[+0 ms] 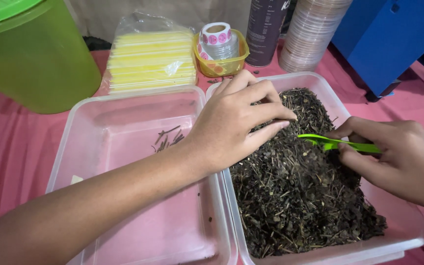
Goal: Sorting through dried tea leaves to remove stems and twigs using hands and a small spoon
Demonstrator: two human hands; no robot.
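Tabletop under pink cloth, carrying everything. Far left: big green lidded bucket, upright. Far right, off the tabletop: blue cabinet.

Front centre: two clear plastic tubs side by side, rims touching. Left tub nearly bare, only a small cluster of dark twigs near its far right part. Right tub heaped with dark dried leaf matter, stems mixed in.

Behind the tubs, left to right: bagged stack of yellow sheets; small yellow container holding a sticker roll; dark cylindrical canister; leaning stack of clear lids.

Left hand reaching across from the left tub over the shared rims, fingers drawn together, tips down on the far side of the leaf heap, pinching at it; what sits between the tips not discernible. Right hand over the right tub's right side, thumb and fingers closed on green plastic tweezers, tips pointing left toward the left hand's fingertips, just above the leaf heap.
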